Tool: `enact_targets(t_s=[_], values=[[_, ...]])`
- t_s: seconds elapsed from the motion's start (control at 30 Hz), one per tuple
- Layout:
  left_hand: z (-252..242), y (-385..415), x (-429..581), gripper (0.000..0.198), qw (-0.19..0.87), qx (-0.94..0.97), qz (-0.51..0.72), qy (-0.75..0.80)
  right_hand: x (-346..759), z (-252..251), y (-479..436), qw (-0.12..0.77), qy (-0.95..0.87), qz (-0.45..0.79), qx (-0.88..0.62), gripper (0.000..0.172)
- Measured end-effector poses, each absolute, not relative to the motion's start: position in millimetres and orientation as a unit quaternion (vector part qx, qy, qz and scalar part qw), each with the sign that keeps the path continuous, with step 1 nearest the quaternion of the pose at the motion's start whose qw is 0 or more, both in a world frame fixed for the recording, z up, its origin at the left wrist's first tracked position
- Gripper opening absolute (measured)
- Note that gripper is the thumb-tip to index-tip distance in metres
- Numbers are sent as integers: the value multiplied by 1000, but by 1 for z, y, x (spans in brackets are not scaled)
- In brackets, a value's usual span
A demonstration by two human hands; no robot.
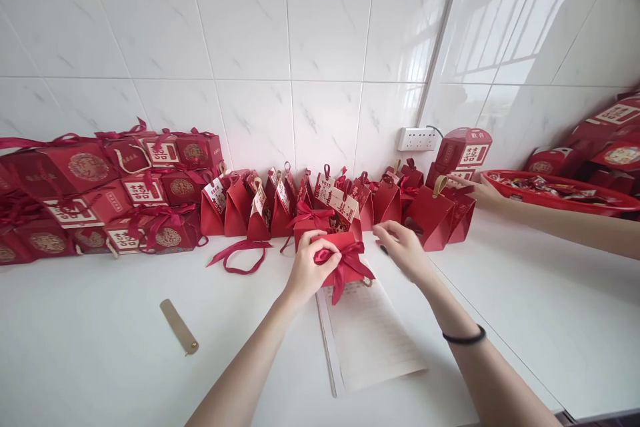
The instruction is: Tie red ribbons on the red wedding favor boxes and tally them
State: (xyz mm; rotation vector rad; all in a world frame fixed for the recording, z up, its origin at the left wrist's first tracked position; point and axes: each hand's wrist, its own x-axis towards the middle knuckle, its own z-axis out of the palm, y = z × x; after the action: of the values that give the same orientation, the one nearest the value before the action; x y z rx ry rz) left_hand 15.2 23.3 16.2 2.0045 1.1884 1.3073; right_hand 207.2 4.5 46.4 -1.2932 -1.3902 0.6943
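A small red gift box [332, 240] lies in front of me, with a dark red ribbon [353, 260] tied in a bow on its front. The fingers of my left hand [313, 267] pinch that bow at its knot. To the right of the box, my right hand [404, 252] hovers with loosely curved fingers apart, touching neither box nor ribbon. A small dark item [384, 250] shows below its fingertips, too little visible to name. Under the box sits an open lined notebook [375, 340]. Loose ribbon [240, 257] lies on the counter to the left.
Several red bag-shaped boxes [240, 210] line the wall; stacked ribboned boxes [90, 170] stand left. A tan strap [179, 327] lies front left. At right, another person's hand [483, 193] reaches by a red basin [565, 203] of sweets. A power strip [417, 139] is behind.
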Motion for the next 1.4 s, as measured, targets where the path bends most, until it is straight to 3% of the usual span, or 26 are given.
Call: enact_targets(t_s=[0.07,0.17,0.27,0.5,0.97,1.17,1.3,1.4], values=[[15,23,15,5,238,727,474,437,202,49,-18,498,-610,291,-544,32],[14,24,15,4,240,724,477,436,182,35,-47,329,-633,403,-573,34],[12,23,16,4,234,727,483,427,158,13,-55,274,-625,436,-587,29],[15,22,16,6,232,727,477,437,137,-4,-45,329,-610,452,-562,25],[20,21,16,8,221,732,475,437,131,9,-52,312,-680,444,-494,35],[21,22,14,8,247,734,455,441,189,19,-33,423,-624,249,-608,47],[21,22,14,8,248,733,454,442,200,16,-14,377,-611,363,-594,50],[21,22,14,8,246,734,455,439,195,11,-10,393,-599,438,-543,49]])
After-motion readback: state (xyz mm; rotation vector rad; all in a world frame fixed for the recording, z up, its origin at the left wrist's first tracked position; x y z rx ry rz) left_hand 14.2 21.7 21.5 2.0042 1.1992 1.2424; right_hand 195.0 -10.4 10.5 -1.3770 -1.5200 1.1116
